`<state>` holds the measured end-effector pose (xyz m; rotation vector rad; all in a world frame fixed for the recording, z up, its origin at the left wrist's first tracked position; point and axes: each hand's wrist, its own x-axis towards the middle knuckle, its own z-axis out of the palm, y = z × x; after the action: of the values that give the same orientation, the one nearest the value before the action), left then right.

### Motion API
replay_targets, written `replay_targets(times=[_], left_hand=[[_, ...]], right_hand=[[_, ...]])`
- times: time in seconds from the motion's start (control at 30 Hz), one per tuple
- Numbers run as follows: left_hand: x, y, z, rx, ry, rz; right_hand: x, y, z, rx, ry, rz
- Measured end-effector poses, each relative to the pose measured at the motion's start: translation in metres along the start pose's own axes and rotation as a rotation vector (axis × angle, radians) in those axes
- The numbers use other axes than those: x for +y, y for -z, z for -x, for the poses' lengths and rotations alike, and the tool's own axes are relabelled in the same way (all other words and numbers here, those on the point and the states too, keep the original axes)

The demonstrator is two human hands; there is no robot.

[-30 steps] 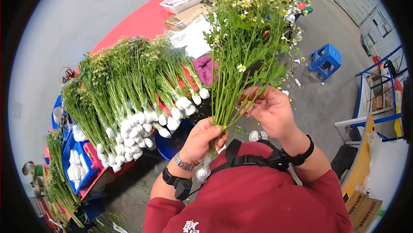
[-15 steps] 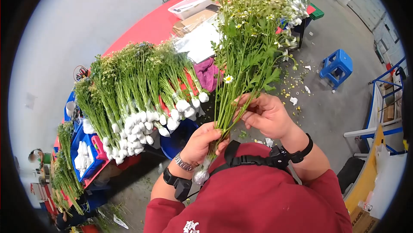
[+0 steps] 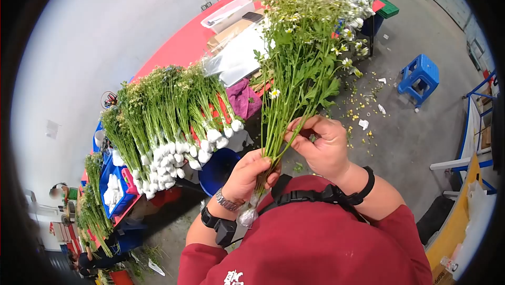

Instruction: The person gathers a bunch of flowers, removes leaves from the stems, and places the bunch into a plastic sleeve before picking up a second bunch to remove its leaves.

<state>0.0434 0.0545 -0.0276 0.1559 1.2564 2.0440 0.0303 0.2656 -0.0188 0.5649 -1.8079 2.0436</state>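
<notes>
Since the earlier frame your right hand (image 3: 322, 147) has come in closer to the stems and its fingers have curled tighter, while the bunch of daisies (image 3: 302, 48) has tipped a little further away from you; your left hand (image 3: 250, 174) has stayed at the same spot low on the stems.

Your left hand is closed in a fist around the lower stems of the bunch, holding it upright in front of your chest. Below that fist, the stem ends stick out in a white wrap (image 3: 246, 216), just above your red sleeve. Your right hand sits just to the right of the bunch and above your left hand, with its fingers (image 3: 300, 127) pinched shut on a few thin stems at mid height. The flower heads fan out at the top of the bunch, well above both hands.

To the left of the bunch, the red bench (image 3: 184, 40) carries a row of finished bundles (image 3: 168, 111), lying side by side with their white-wrapped ends towards you. Behind the bunch, on the bench, lie a clear tray (image 3: 227, 14) and a purple cloth (image 3: 243, 98). To the right of the bunch, well apart on the floor, stands a blue stool (image 3: 419, 77), with scattered petals (image 3: 363, 111) between the two.
</notes>
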Motion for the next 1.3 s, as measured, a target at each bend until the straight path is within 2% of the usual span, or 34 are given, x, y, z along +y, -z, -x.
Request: replay_targets(times=[0.13,0.33,0.4,0.5,0.53,0.57,0.67,0.7,0.77,0.8,0.9,1.0,1.23,1.3], left_hand=[[-0.008,-0.022,-0.009,0.032,0.003,-0.018],[-0.025,-0.047,-0.018,0.035,-0.046,-0.036],[-0.028,-0.058,-0.018,0.080,-0.054,-0.054],[-0.037,-0.071,-0.018,0.148,-0.070,-0.095],[-0.039,-0.075,-0.018,0.156,-0.072,-0.095],[-0.040,-0.080,-0.018,0.226,-0.088,-0.172],[-0.042,-0.092,-0.020,0.379,-0.132,-0.345],[-0.042,-0.094,-0.022,0.453,-0.161,-0.443],[-0.049,-0.093,-0.028,0.502,-0.225,-0.467],[-0.053,-0.094,-0.030,0.547,-0.290,-0.489],[-0.054,-0.100,-0.034,0.623,-0.305,-0.575],[-0.051,-0.104,-0.033,0.623,-0.329,-0.498],[-0.046,-0.095,-0.028,0.491,-0.286,-0.500],[-0.042,-0.096,-0.026,0.404,-0.204,-0.384]], right_hand=[[-0.006,0.028,0.004,-0.018,-0.034,0.080],[-0.009,0.060,0.016,0.098,-0.069,0.034],[-0.012,0.072,0.019,-0.021,-0.042,0.145],[-0.006,0.083,0.024,-0.133,-0.073,0.101],[-0.017,0.081,0.025,-0.117,-0.298,-0.084],[-0.015,0.085,0.026,-0.121,-0.299,-0.089],[-0.008,0.095,0.026,-0.240,-0.547,-0.546],[-0.008,0.096,0.025,-0.244,-0.546,-0.549],[-0.009,0.094,0.026,-0.269,-0.517,-0.770],[-0.010,0.092,0.026,-0.266,-0.521,-0.770],[-0.009,0.089,0.021,-0.179,-0.542,-0.723],[-0.003,0.091,0.026,-0.063,-0.569,-0.578],[-0.009,0.085,0.026,-0.065,-0.461,-0.636],[-0.011,0.086,0.026,-0.122,-0.409,-0.675]])
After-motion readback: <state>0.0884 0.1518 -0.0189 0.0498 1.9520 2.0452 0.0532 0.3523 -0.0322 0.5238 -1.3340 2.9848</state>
